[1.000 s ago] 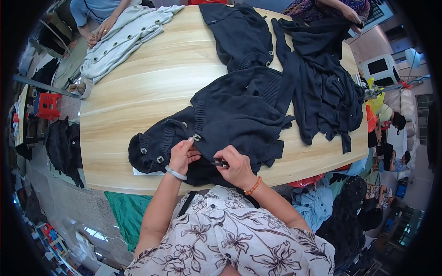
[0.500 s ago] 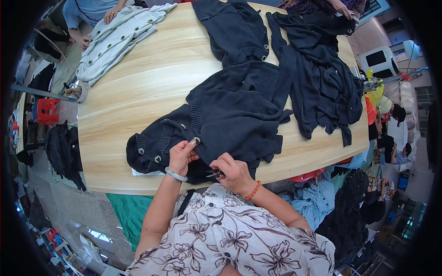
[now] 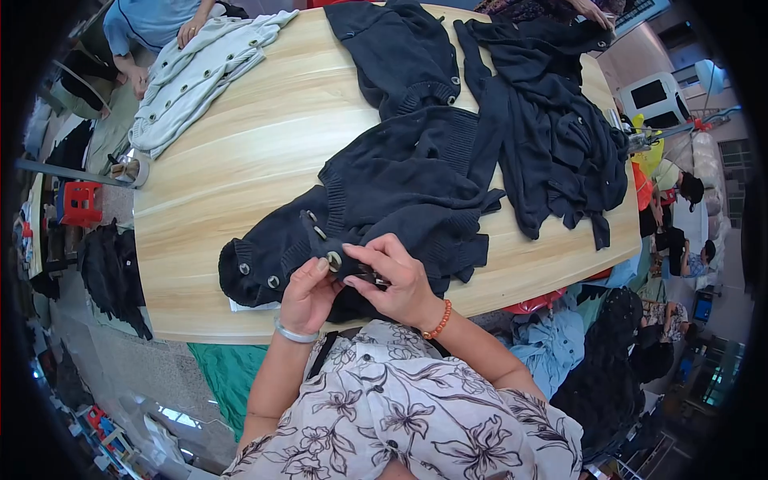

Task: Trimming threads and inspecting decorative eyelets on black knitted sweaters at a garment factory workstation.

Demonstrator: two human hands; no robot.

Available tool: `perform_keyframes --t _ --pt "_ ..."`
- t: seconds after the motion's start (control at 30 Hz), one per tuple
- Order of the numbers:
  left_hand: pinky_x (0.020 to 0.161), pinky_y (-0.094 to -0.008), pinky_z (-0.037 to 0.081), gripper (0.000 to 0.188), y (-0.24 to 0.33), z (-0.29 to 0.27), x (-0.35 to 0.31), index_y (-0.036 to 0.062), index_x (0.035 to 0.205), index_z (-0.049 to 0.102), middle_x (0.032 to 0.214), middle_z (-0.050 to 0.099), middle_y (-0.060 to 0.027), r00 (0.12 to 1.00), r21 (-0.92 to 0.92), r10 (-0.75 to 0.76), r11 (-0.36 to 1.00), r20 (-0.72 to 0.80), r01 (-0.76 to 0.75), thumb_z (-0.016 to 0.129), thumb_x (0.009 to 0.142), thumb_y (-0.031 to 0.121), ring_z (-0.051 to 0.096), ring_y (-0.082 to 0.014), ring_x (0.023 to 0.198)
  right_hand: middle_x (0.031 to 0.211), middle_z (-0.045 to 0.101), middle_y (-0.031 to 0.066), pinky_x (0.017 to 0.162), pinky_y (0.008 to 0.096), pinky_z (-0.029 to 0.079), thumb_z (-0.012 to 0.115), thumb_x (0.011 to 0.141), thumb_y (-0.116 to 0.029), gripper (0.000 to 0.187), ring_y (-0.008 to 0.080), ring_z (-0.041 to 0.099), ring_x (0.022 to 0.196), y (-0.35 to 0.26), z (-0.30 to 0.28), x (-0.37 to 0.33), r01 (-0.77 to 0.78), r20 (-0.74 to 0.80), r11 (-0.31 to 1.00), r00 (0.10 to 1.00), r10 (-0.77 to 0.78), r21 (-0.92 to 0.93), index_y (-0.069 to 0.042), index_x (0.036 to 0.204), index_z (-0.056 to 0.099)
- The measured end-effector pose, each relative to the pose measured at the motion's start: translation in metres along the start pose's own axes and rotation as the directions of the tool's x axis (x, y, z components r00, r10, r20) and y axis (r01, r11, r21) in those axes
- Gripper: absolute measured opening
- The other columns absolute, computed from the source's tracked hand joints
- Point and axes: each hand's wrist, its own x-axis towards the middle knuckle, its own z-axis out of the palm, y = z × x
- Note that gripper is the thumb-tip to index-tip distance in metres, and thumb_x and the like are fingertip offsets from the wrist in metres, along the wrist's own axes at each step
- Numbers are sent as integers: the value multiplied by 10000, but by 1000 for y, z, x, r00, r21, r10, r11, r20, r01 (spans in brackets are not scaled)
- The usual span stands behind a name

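Observation:
A dark navy knitted cardigan lies spread before me on the wooden table, with round buttons along its edge. My left hand pinches that edge beside one large button, which is raised a little off the table. Just to the right, my right hand has thumb and forefinger closing at the cloth by the same button. A small black pointed tool, seemingly thread snips, sits within the right hand's fingers, mostly hidden.
More dark knitwear is heaped at the right of the table. At the far left a person's hands touch a pale buttoned cardigan; another person's hand is at the far right. A red stool stands left of the table.
My right hand has moved up and left to the button, bringing the small black tool with it. The left hand has lifted the button edge slightly and turned it.

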Motion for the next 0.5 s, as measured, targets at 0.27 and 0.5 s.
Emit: perform_keyframes --t 0.27,0.5 --pt "886 -339 476 133 -1 4 -3 34 987 656 972 681 -61 999 123 37 992 -37 -32 566 956 126 632 -154 912 836 582 67 577 274 501 741 707 16 343 182 616 680 7 8 3 -1 0 995 1000 1 99 -106 1027 721" --pt "811 -263 497 115 -12 6 -5 15 932 641 915 672 -42 974 280 206 944 -90 -173 603 949 122 622 -101 832 844 606 65 542 271 492 709 694 41 207 155 636 641 9 8 4 72 -41 997 997 -70 35 -34 884 678"
